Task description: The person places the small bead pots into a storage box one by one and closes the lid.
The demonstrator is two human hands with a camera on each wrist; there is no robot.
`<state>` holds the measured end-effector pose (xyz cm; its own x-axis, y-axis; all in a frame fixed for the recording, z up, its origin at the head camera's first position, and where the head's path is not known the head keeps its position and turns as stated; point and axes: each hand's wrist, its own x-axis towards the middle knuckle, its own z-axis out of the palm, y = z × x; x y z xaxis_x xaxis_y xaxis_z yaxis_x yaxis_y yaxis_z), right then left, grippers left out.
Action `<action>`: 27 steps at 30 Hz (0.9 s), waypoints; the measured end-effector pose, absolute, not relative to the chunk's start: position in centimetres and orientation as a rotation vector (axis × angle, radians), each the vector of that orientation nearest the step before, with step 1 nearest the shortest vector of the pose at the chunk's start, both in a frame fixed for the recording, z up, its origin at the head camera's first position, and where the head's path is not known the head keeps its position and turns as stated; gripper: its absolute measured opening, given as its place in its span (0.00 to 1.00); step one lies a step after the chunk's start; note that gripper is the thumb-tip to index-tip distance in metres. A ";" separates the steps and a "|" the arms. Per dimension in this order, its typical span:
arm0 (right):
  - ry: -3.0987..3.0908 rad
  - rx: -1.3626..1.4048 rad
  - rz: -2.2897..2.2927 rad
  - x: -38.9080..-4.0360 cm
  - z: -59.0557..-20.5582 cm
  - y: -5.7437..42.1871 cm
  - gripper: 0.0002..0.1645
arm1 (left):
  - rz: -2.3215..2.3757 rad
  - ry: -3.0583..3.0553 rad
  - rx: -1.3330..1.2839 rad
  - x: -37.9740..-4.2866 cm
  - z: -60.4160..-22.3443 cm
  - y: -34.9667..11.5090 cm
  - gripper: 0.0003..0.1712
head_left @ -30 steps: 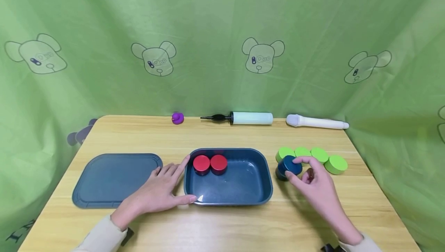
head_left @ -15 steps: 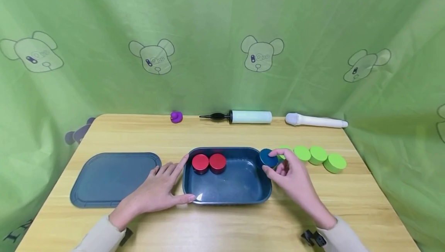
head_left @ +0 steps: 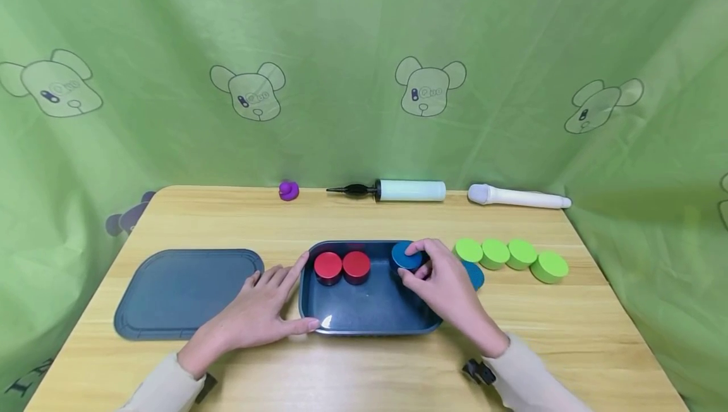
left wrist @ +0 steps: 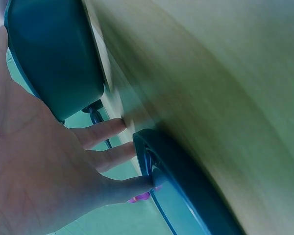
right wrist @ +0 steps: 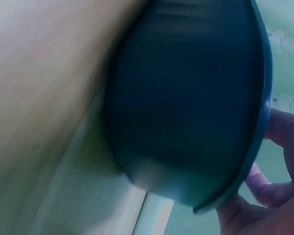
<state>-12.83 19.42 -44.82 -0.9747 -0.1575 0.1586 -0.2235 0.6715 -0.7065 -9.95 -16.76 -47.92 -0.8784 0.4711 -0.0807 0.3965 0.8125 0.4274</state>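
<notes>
My right hand (head_left: 446, 285) pinches a short blue cylinder (head_left: 405, 253) between thumb and fingers, in the back right corner of a dark blue box (head_left: 370, 331). Two red cylinders (head_left: 342, 266) stand side by side in that box, at its back left. Spread along the box's left side, my left hand (head_left: 256, 314) touches the rim with index finger and thumb. In the left wrist view its other fingers reach toward the flat dark blue lid (left wrist: 186, 196). The box wall (right wrist: 186, 98) fills the right wrist view and hides the cylinder there.
Right of the box stands a row of several green cylinders (head_left: 521, 254). Another blue cylinder (head_left: 474, 275) is partly behind my right hand. Along the back edge lie a purple toy duck (head_left: 289, 191), a hand pump (head_left: 409, 191) and a white microphone-shaped stick (head_left: 520, 197).
My right hand has carried the blue cylinder leftward from beside the green ones, over the right rim and into the box area. The left hand has stayed at the left rim.
</notes>
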 end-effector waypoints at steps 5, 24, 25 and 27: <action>-2.866 0.280 1.179 -13.3 -45.0 17.9 0.19 | 0.593 2.821 0.678 -10.0 -48.1 -16.8 0.69; -2.977 0.264 1.124 -14.0 -47.0 15.4 0.23 | 0.590 2.826 0.691 -9.9 -48.0 -16.8 0.68; -2.980 0.267 1.124 -14.0 -47.0 15.3 0.24 | 0.596 2.826 0.691 -9.9 -48.0 -16.7 0.68; -2.981 0.268 1.126 -14.0 -47.0 15.3 0.25 | 0.610 2.824 0.693 -9.9 -47.9 -16.7 0.68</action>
<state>-14.00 15.34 -47.00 -0.9844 -0.1760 0.0063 -0.1362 0.7383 -0.6606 -9.87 -16.72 -47.94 -0.8776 0.4749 -0.0658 0.4053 0.8083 0.4270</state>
